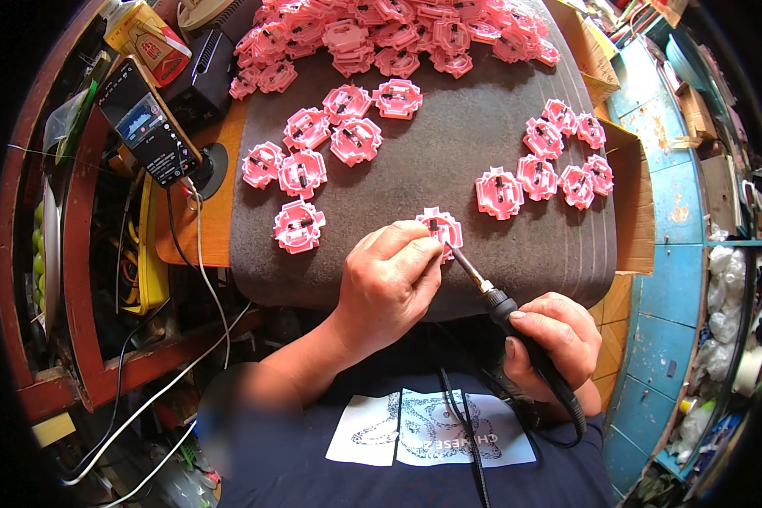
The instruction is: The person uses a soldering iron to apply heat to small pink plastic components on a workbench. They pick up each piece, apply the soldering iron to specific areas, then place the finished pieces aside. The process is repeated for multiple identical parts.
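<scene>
My right hand point(559, 343) is wrapped round the black handle of a soldering iron point(501, 306). Its metal tip touches or nearly touches a pink plastic part point(440, 227) at the front of the dark mat point(372, 186). This part has a small black component inside. At the part's lower left, my left hand point(394, 275) has thumb and fingers pinched together; whatever is between them is hidden. Several similar pink parts point(301, 173) lie to the left, each with a black piece in it. More pink parts point(538, 176) are spread on the right.
A big heap of pink parts point(398, 34) covers the mat's far end. On the left, a phone point(148, 123) stands on a holder, with a white cable point(207, 279) hanging below. Cardboard boxes point(631, 195) flank the mat's right side. The iron's cord point(577, 423) loops near my lap.
</scene>
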A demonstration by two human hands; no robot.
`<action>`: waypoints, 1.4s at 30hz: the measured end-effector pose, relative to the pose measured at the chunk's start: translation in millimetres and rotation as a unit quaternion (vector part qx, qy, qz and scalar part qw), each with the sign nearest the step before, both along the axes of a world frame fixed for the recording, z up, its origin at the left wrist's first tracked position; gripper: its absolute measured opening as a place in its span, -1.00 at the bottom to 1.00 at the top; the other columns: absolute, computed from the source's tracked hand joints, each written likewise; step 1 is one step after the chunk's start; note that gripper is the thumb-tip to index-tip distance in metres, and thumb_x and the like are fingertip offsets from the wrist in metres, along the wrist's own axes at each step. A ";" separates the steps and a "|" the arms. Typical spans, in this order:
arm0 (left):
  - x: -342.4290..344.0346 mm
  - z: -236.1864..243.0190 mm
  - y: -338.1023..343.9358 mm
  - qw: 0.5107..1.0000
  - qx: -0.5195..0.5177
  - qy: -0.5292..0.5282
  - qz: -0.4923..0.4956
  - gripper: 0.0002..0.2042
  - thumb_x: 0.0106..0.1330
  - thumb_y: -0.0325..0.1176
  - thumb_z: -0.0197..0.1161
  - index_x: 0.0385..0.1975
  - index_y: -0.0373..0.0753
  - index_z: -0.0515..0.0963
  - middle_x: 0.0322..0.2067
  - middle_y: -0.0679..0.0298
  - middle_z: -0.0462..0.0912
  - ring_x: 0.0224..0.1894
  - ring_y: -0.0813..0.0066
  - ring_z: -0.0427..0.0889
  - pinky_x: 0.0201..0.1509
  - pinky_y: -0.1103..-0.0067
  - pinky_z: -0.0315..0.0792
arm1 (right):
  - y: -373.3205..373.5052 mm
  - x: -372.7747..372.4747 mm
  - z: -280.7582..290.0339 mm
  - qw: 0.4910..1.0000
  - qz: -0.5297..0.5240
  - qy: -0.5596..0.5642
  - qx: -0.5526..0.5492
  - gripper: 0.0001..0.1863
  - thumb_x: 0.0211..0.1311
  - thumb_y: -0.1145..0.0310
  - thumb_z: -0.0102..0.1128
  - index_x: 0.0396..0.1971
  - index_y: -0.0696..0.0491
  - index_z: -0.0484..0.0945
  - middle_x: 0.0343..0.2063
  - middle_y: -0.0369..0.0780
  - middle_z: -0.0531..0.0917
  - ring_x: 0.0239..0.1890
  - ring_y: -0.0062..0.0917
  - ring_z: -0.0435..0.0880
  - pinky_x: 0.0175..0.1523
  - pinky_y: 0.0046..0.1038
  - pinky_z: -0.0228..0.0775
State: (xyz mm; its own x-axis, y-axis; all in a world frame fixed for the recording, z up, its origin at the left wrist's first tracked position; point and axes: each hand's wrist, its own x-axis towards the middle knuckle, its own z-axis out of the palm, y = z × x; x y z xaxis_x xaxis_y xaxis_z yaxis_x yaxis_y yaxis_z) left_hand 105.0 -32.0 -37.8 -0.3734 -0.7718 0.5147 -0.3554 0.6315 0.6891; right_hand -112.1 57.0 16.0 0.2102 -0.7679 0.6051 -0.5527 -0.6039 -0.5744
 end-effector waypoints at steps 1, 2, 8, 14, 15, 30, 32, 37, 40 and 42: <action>0.1 0.0 -0.1 1.000 -0.001 -0.001 0.000 -0.81 0.17 -0.55 0.45 -0.22 -0.31 0.68 -0.19 0.13 0.71 -0.14 0.09 0.75 -0.05 0.30 0.63 | 0.0 -0.2 0.0 1.000 -0.001 0.001 0.000 -0.68 0.05 0.56 0.47 -0.15 0.22 0.64 -0.46 -0.10 0.67 -0.54 -0.33 0.67 -0.45 -0.35 0.53; 0.3 0.0 -0.1 1.000 -0.002 -0.002 0.000 -0.81 0.17 -0.55 0.45 -0.22 -0.31 0.68 -0.19 0.13 0.71 -0.14 0.09 0.75 -0.05 0.30 0.63 | -0.1 -0.5 -0.1 1.000 0.001 0.001 -0.001 -0.68 0.06 0.56 0.46 -0.15 0.22 0.64 -0.46 -0.10 0.67 -0.54 -0.32 0.67 -0.44 -0.35 0.53; -0.3 0.5 -0.3 1.000 -0.005 -0.002 0.003 -0.81 0.15 -0.57 0.45 -0.23 -0.31 0.68 -0.21 0.13 0.70 -0.17 0.09 0.75 -0.08 0.30 0.63 | 3.0 -4.9 -3.6 1.000 -0.007 -0.018 0.002 -0.66 0.10 0.52 0.47 -0.10 0.23 0.64 -0.43 -0.07 0.67 -0.51 -0.30 0.68 -0.42 -0.35 0.54; -0.9 2.7 -1.6 1.000 -0.018 0.000 0.000 -0.79 0.12 -0.67 0.45 -0.26 -0.32 0.67 -0.23 0.12 0.69 -0.25 0.16 0.74 -0.17 0.41 0.63 | 2.4 -2.9 -11.7 0.996 -0.071 -0.039 -0.032 -0.60 0.23 0.45 0.53 0.04 0.18 0.64 -0.28 -0.01 0.71 -0.38 -0.26 0.71 -0.27 -0.33 0.60; -1.2 2.5 -1.6 1.000 -0.018 0.000 0.000 -0.79 0.12 -0.67 0.45 -0.26 -0.32 0.67 -0.23 0.12 0.69 -0.25 0.16 0.74 -0.17 0.41 0.63 | 3.0 0.0 -12.5 0.995 -0.085 -0.044 -0.026 -0.59 0.26 0.49 0.50 0.10 0.14 0.64 -0.24 -0.02 0.73 -0.34 -0.28 0.73 -0.23 -0.36 0.63; 0.3 4.6 -1.4 1.000 0.003 -0.009 -0.006 -0.79 0.16 -0.65 0.45 -0.21 -0.33 0.69 -0.19 0.09 0.72 -0.18 0.11 0.77 -0.09 0.37 0.66 | -48.2 30.1 -55.0 0.999 -0.023 -0.042 0.024 -0.41 0.20 0.57 0.42 0.24 0.12 0.46 0.05 0.10 0.68 -0.22 -0.07 0.74 -0.17 -0.16 0.63; 0.4 4.4 -1.9 1.000 -0.005 -0.013 -0.003 -0.79 0.16 -0.64 0.46 -0.21 -0.32 0.69 -0.19 0.10 0.73 -0.18 0.10 0.77 -0.10 0.36 0.66 | -49.6 31.6 -53.6 0.999 -0.030 -0.030 0.033 -0.40 0.18 0.55 0.42 0.25 0.13 0.45 0.04 0.09 0.68 -0.16 -0.02 0.73 -0.11 -0.13 0.62; 0.8 5.9 -0.7 1.000 0.000 -0.019 0.000 -0.80 0.17 -0.62 0.46 -0.21 -0.30 0.70 -0.18 0.11 0.73 -0.17 0.09 0.77 -0.10 0.35 0.66 | -52.8 33.0 -47.1 0.998 -0.039 0.011 0.053 -0.39 0.17 0.52 0.42 0.25 0.13 0.45 -0.02 0.05 0.70 -0.15 -0.02 0.72 -0.09 -0.12 0.59; 0.5 6.4 -1.5 1.000 -0.002 -0.018 -0.002 -0.80 0.17 -0.62 0.46 -0.21 -0.30 0.70 -0.18 0.11 0.74 -0.16 0.09 0.77 -0.09 0.35 0.66 | -53.1 33.4 -48.0 0.998 -0.041 0.015 0.047 -0.40 0.18 0.51 0.42 0.24 0.13 0.46 -0.04 0.04 0.71 -0.20 -0.03 0.71 -0.14 -0.13 0.58; 0.3 6.5 -1.6 1.000 -0.002 -0.019 -0.004 -0.79 0.16 -0.63 0.46 -0.21 -0.31 0.70 -0.18 0.11 0.74 -0.15 0.10 0.78 -0.08 0.35 0.66 | -52.6 33.2 -49.8 0.998 -0.045 0.014 0.039 -0.41 0.18 0.51 0.43 0.23 0.13 0.47 -0.05 0.03 0.71 -0.22 -0.04 0.71 -0.16 -0.14 0.57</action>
State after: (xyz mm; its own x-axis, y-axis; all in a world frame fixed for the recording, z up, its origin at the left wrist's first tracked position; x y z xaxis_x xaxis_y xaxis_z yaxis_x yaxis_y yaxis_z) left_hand 105.3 -33.6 -31.4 -0.3985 -0.7675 0.5022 -0.3769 0.6362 0.6732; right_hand -78.9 4.4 -33.9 0.1552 -0.8293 0.5368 -0.6191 -0.5051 -0.6013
